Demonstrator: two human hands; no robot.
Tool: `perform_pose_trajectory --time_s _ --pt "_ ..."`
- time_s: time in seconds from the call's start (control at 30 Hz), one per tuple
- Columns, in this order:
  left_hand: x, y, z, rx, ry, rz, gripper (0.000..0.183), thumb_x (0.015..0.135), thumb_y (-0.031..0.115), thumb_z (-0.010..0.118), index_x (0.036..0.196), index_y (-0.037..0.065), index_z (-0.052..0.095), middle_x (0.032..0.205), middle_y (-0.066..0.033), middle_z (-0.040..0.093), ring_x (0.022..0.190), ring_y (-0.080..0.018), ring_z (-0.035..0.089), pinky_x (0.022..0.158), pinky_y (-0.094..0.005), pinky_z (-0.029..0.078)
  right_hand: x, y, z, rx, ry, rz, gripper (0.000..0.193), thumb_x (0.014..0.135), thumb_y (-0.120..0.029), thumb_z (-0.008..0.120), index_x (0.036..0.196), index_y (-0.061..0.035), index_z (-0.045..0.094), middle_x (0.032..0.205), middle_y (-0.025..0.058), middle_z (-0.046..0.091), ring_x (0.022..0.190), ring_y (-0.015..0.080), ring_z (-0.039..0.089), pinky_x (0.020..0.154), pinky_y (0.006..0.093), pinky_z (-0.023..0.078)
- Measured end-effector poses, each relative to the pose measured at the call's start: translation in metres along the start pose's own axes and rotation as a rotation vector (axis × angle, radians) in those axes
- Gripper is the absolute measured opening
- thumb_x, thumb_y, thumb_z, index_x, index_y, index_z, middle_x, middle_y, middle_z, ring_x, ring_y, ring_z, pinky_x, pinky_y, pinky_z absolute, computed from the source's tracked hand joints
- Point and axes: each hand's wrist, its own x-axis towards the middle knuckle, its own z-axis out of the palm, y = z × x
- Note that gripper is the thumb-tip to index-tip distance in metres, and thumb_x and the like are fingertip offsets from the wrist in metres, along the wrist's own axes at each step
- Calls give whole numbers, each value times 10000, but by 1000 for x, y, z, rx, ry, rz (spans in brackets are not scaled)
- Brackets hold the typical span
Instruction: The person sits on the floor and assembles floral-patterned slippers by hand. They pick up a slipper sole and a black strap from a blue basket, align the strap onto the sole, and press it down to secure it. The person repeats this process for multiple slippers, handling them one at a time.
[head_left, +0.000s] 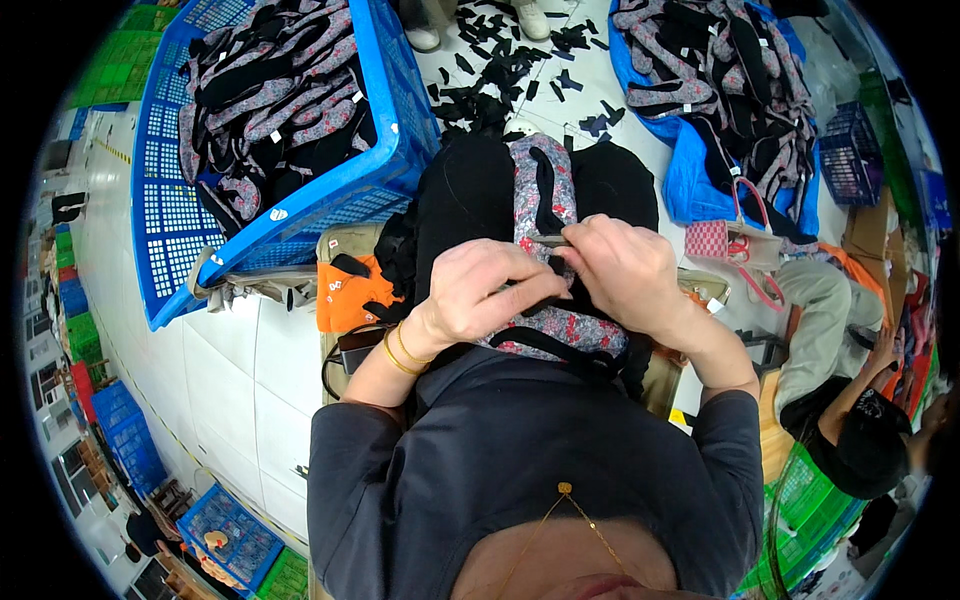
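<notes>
A grey and red floral fabric piece with black trim lies over my lap, one part running up between my knees and another across my waist. My left hand is closed on its middle, the thumb and fingers pinching the black trim. Close beside it, my right hand is closed round a small, thin metal tool, whose pointed end rests over the fabric. Most of the tool is hidden in my fingers, so its exact kind does not show.
A blue plastic crate heaped with similar floral pieces stands at the front left. More lie on a blue sheet at the front right. Black scraps litter the floor ahead. At the right sits another person.
</notes>
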Motion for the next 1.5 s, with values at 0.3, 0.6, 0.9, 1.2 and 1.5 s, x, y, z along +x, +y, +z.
perform_pose_trajectory --time_s 0.3,0.6,0.9,1.2,1.5 --pt "-3 -32 -33 153 -155 -494 286 757 138 745 1017 38 677 1050 -86 654 1022 -291 578 914 -377 440 -7 27 -13 313 180 399 289 848 -157 705 1058 -3 581 857 107 600 698 203 609 618 293 497" --pt "-2 -43 17 -901 -43 -997 129 888 130 680 946 14 675 876 -15 667 784 -43 598 696 -199 480 14 32 -35 462 -175 437 281 888 -223 662 1035 6 597 896 128 633 748 215 619 680 312 491" --pt "-9 -41 29 -714 67 -877 120 885 109 670 925 -4 656 828 -15 654 745 -56 594 686 -210 482 81 38 -60 321 -629 146 320 898 -312 632 906 8 623 764 159 638 698 308 612 631 388 463" --pt "-11 -41 26 -667 69 -851 110 893 92 656 924 -12 639 863 -10 632 785 -59 580 722 -214 484 120 13 -59 -20 -871 -22 299 857 -304 648 828 -6 650 734 165 648 749 345 637 684 439 482" --pt "-22 -42 23 -918 280 -967 285 859 199 708 1031 0 597 843 -41 630 693 -93 567 628 -249 484 114 48 -70 357 -647 297 235 932 -237 620 900 -5 606 701 -19 532 662 57 462 587 239 387"
